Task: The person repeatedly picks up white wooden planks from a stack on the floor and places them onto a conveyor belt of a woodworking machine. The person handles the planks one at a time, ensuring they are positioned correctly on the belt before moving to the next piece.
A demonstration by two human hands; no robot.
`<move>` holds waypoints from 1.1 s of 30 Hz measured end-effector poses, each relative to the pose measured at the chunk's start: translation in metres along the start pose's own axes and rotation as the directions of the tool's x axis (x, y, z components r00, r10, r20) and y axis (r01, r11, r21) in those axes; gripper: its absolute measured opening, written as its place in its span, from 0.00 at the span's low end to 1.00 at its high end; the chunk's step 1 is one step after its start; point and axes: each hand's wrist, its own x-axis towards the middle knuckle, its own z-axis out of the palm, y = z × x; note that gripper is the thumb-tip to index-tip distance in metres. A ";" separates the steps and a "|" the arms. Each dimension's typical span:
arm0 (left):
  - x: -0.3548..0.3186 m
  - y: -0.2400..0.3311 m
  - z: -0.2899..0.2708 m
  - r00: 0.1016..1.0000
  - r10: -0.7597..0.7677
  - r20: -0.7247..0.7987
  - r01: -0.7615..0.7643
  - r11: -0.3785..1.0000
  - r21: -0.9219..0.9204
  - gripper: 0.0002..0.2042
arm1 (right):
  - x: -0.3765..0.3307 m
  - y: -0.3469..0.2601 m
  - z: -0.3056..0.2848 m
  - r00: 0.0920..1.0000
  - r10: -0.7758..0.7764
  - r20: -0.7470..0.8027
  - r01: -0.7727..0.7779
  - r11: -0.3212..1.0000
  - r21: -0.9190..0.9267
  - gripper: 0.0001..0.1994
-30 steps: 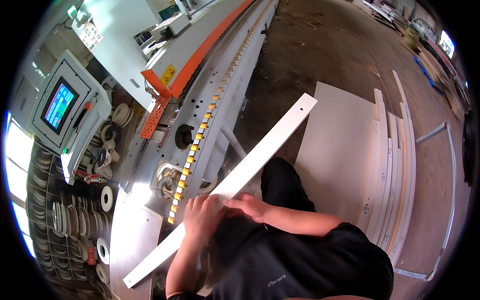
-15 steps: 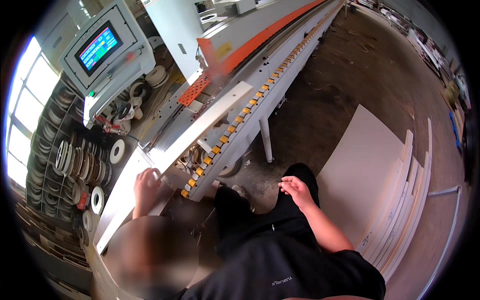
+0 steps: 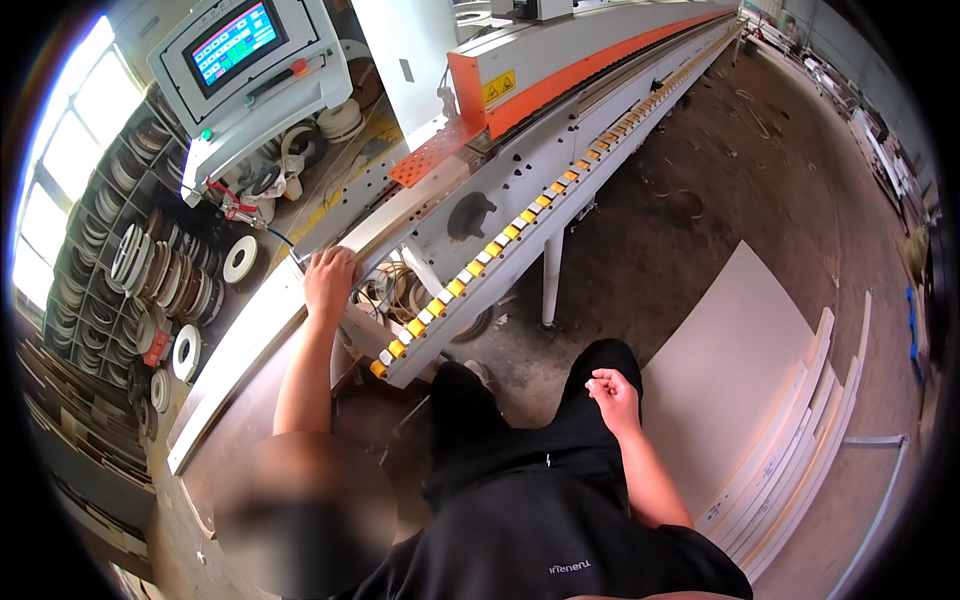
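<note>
A long narrow white strip (image 3: 405, 208) lies along the infeed of a long grey and orange machine (image 3: 560, 80), its far end under the perforated orange guard (image 3: 432, 153). My left hand (image 3: 330, 281) is stretched out over the strip's near end, fingers curled on it. My right hand (image 3: 612, 394) hangs by my thigh, away from the machine, with loosely curled fingers and nothing in it. A row of yellow conveyor pads (image 3: 495, 248) runs along the machine's edge just right of the strip.
A control box with a lit screen (image 3: 238, 48) stands above the infeed. Shelves of tape rolls (image 3: 150, 280) fill the left side. A white infeed table (image 3: 235, 350) runs below my left arm. Stacked white panels (image 3: 760, 400) lie on the floor at right.
A second ago both hands held the strip in the air; it now lies on the machine. My left hand has followed it forward, and my right hand has dropped to my thigh.
</note>
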 end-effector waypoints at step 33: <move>0.080 0.018 0.063 0.993 -0.088 -0.076 0.092 0.994 0.063 0.09 | 0.030 -0.008 0.024 0.998 -0.061 0.010 0.062 0.969 -0.240 0.11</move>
